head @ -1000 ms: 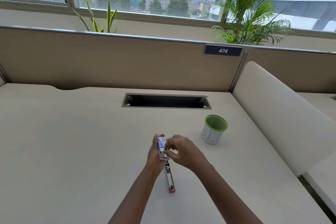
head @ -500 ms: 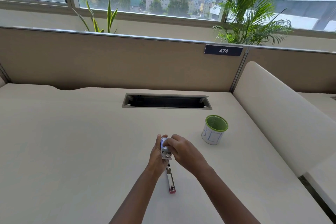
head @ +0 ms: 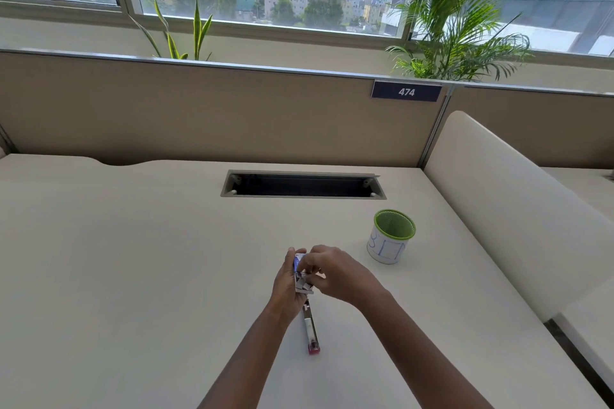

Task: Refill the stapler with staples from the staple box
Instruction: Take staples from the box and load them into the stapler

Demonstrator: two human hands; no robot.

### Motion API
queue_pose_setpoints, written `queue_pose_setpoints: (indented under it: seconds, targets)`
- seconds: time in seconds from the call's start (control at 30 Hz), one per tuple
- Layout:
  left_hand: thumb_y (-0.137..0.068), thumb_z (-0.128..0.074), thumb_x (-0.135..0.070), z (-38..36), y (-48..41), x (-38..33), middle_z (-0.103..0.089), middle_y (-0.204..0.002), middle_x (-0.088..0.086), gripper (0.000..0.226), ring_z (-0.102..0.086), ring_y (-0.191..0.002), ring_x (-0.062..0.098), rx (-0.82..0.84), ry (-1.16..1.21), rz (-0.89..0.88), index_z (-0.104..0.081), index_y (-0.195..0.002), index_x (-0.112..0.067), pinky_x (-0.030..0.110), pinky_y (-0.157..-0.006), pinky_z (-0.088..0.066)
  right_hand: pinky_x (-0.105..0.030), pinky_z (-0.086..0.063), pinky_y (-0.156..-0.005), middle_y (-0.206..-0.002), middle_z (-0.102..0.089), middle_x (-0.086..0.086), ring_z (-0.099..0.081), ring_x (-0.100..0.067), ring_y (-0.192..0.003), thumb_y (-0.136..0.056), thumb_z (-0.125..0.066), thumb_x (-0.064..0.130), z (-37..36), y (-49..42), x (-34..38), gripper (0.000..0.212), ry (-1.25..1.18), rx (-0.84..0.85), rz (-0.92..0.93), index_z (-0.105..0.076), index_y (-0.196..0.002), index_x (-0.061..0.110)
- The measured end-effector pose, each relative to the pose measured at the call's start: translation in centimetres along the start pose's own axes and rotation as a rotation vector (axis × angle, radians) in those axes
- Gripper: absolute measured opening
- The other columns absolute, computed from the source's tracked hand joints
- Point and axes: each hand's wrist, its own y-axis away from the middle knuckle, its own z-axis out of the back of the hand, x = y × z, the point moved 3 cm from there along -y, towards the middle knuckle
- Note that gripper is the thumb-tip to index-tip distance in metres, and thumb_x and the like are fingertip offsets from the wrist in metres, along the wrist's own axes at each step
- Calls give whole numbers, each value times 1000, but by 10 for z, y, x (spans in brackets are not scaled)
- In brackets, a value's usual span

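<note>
The staple box (head: 301, 282), a small white and blue carton, is being held upright just over the tabletop (head: 133, 259) by the left hand (head: 286, 284), whose grip is being wrapped round the box's left side with the fingertips showing over its top. The right hand (head: 342, 272) is being brought in from the right, and its grip is being closed as a pinch of thumb and curled fingers on the upper part of the same box. What is being pinched inside the box cannot be told, since the opening is being hidden by the fingers. The stapler (head: 310, 329) is being left flat on the tabletop below the two hands, its silver length pointing toward the person and its pink end nearest the camera; its far end is being covered by the box, so contact between them cannot be told. A green-rimmed cup (head: 392, 239) is being kept to the right of the hands, apart from them, and a dark cable slot (head: 302, 184) is being shown beyond, near the partition (head: 199, 109).
</note>
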Motion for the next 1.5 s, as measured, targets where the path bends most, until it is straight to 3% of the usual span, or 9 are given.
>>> queue_pose_setpoints:
  seconds: [0.27,0.4,0.57,0.7,0.83,1.07,1.2,1.33,1.5]
  targets:
    - [-97,-36,-38,-2,-1,-2,-63,-87,11,38,-70,-66,13,17,-55,-20,-60,-93,-10,22,-57,-54,-27,-39,-66,-105,-60,-15,-58,-29,-86,-91,-48,9,-4,-2,0,24,85,-64,57,-55,-113,7]
    - [-97,-38,-36,-4,-2,-2,-62,-87,12,35,-71,-60,12,-2,-5,-13,-58,-93,-8,19,-53,-55,-21,-36,-70,-110,-60,-14,-59,-28,-91,-92,-49,10,-4,-2,-3,26,44,-75,62,-56,-116,10]
    - [-97,-40,-34,-5,-3,-5,-63,-78,10,32,-69,-51,11,-27,41,2,-57,-88,-8,17,-47,-54,-20,-37,-72,-109,-60,-12,-59,-25,-93,-90,-51,8,-6,-3,-4,23,-17,-93,26,-60,-111,8]
    - [-98,-39,-31,-4,-3,-7,-68,-52,1,30,-65,-43,9,-50,75,12,-57,-83,-12,14,-41,-51,-23,-42,-74,-108,-61,-13,-59,-26,-93,-90,-52,6,-7,-4,-5,23,-73,-88,8,-62,-110,9]
    - [-98,-39,-32,-2,-5,-7,-68,-51,0,32,-65,-45,8,-52,83,17,-57,-82,-12,14,-43,-51,-30,-47,-81,-108,-61,-15,-60,-26,-96,-88,-54,5,-7,-2,-6,23,-137,-73,-13,-64,-109,10]
    - [-97,-40,-34,-2,-4,-6,-69,-56,2,33,-67,-50,11,-36,91,30,-57,-81,-12,15,-44,-52,-5,-42,-65,-100,-65,-15,-59,-14,-79,-84,-59,2,-6,-3,-10,16,-227,-88,-43,-67,-96,8]
    - [-97,-40,-34,-1,-4,-7,-69,-64,4,32,-65,-69,18,-39,90,43,-59,-82,-13,14,-44,-52,-23,-49,-69,-98,-66,-15,-64,-24,-83,-83,-58,0,-6,-3,-10,13,-218,-73,-21,-67,-91,6]
    - [-97,-41,-31,-1,-2,-7,-70,-68,4,31,-70,-54,12,-43,62,29,-60,-79,-15,14,-45,-52,-28,-49,-78,-102,-64,-12,-62,-23,-87,-84,-56,0,-6,-4,-7,23,-176,-50,-13,-64,-104,9]
    - [-97,-40,-34,0,-2,-8,-73,-65,2,30,-71,-56,11,-25,3,6,-61,-86,-15,16,-46,-53,-32,-48,-78,-107,-60,-11,-60,-23,-88,-86,-56,5,-4,-5,-4,21,-110,-6,23,-66,-104,12]
